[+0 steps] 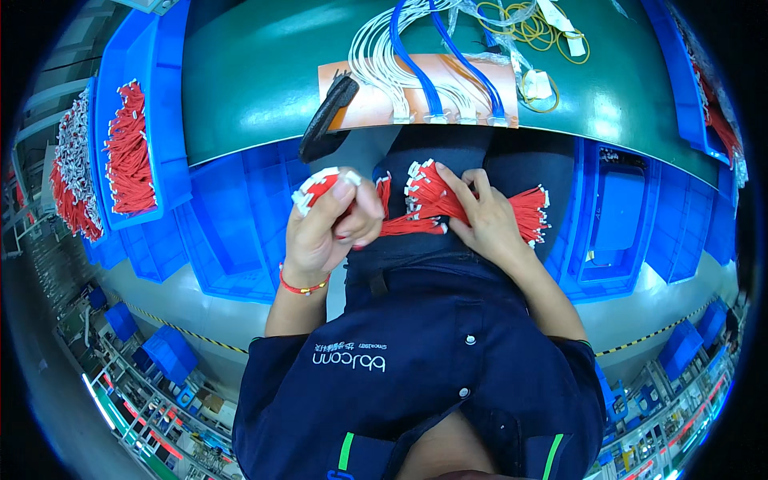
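Note:
My left hand (332, 216) is raised and closed round several short red wires (320, 190), whose white connectors stick out above the thumb. Across my lap lies a loose pile of red wires (432, 192) with white connectors at their ends. My right hand (490, 214) grips part of that pile, thumb on the near side and index finger stretched along the far side. More wire ends (532, 214) fan out to the right of that hand. Some red wires (408, 226) lie crosswise between the two hands.
Beyond my lap is a green worktable (264, 76) with an orange-brown board (372, 100), white and blue cables (416, 68), a black strap-like object (328, 116) and yellow cords (532, 28). Blue bins (172, 120) stand left, one with red wires (128, 152); others (620, 212) stand right.

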### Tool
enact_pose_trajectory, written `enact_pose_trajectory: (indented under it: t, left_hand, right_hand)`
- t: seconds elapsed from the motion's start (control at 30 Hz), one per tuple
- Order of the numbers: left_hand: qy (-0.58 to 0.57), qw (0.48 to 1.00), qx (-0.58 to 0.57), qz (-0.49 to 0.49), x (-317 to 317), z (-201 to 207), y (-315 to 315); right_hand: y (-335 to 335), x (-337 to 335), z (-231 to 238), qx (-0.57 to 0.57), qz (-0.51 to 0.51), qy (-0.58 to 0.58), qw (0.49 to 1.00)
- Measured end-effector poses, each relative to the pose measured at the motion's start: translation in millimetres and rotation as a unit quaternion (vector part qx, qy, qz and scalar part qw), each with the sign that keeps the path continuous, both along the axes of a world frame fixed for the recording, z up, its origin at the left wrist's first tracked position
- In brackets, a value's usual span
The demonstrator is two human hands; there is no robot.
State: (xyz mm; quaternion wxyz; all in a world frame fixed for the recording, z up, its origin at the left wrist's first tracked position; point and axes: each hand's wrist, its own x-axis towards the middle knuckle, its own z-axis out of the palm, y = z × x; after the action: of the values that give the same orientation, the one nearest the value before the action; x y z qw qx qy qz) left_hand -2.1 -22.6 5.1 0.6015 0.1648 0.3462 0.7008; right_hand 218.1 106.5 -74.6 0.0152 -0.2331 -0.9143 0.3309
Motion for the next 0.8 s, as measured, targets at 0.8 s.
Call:
enact_pose_trajectory:
  t: [0.8]
  left_hand:
    - [0.807, 0.533, -0.215, 0.135, -247.3, 114.5, -23.9]
  right_hand:
    - [6.7, -30.2, 3.7, 0.014, -0.094, 0.193, 0.977]
